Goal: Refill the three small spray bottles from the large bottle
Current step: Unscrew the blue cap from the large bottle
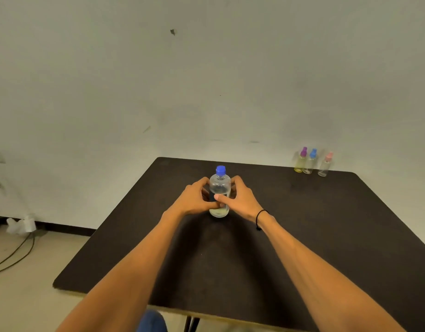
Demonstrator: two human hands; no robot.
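The large bottle [219, 192], blue cap on, is standing upright on the dark table [326, 236] at centre frame. The left hand [194, 198] and right hand [240, 200] are gripping it from either side. Three small spray bottles [312, 162] are standing together at the upper right, well apart.

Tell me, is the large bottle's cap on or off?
On. The blue cap sits on the neck of the large bottle, which stands upright on the table; both hands hold its body only.
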